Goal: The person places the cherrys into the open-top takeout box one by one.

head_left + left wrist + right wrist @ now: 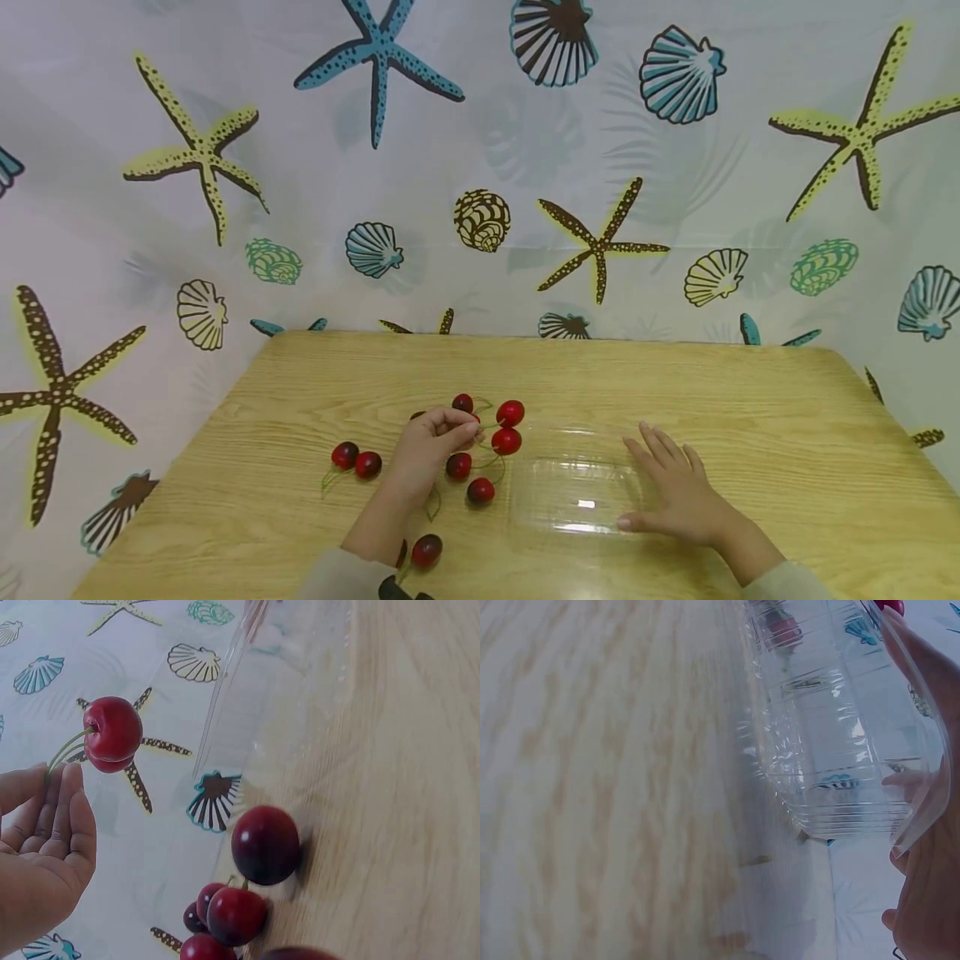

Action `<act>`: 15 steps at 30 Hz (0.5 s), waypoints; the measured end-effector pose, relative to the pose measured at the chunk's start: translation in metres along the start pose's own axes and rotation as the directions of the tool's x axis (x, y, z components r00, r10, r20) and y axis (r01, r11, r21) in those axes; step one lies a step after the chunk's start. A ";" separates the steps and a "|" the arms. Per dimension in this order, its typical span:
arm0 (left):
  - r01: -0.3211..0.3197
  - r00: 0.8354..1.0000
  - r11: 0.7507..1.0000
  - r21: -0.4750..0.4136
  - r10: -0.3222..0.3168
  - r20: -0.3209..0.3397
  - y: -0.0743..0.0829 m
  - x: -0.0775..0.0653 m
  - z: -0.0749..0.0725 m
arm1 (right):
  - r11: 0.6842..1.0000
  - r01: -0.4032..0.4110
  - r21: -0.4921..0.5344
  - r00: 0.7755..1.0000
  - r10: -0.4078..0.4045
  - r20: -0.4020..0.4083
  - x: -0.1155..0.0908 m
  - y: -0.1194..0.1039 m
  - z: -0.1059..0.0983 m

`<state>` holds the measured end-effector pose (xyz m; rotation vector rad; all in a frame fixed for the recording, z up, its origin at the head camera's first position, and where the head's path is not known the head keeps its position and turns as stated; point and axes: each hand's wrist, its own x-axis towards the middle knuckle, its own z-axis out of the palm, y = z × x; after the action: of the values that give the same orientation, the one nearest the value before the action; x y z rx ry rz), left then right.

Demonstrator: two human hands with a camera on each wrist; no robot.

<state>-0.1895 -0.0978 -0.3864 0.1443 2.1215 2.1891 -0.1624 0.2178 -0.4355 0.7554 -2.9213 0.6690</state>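
Note:
My left hand (423, 454) pinches the thin green stems of a pair of red cherries (114, 729) between thumb and fingertips. In the left wrist view the pair is held up off the table, one cherry overlapping the other. A clear plastic container (577, 492) sits just right of the pair, its open side up. My right hand (678, 500) is at the container's right side, fingers spread and fairly straight, thumb near its front corner. The right wrist view shows that hand along the rim of the container (840, 727).
Dark red cherries (459, 467) lie around the left hand. Another pair of cherries (356, 458) is farther left, and one cherry (427, 551) shows near the left sleeve. The wooden table (787, 417) meets a cloth (450, 125) printed with starfish and shells at the back.

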 end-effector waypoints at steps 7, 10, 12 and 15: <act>0.010 0.997 0.999 0.038 -0.012 0.077 -0.006 -0.003 0.014 | 1.000 0.005 0.003 1.000 -0.005 -0.004 0.001 0.000 0.000; 0.021 0.993 0.999 0.027 -0.024 0.119 -0.008 -0.004 0.019 | 1.000 0.007 0.011 1.000 -0.007 -0.010 0.002 0.000 0.000; 0.019 0.990 1.000 0.022 -0.021 0.141 -0.009 -0.005 0.022 | 1.000 0.010 0.016 1.000 -0.010 -0.016 0.001 0.000 0.000; 0.028 0.987 0.999 0.028 -0.032 0.156 -0.010 -0.006 0.027 | 1.000 0.003 0.017 1.000 -0.003 -0.019 0.001 0.000 0.000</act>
<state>-0.1804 -0.0719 -0.3958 0.2748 2.0533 2.0611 -0.1632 0.2171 -0.4351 0.7507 -2.9006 0.6984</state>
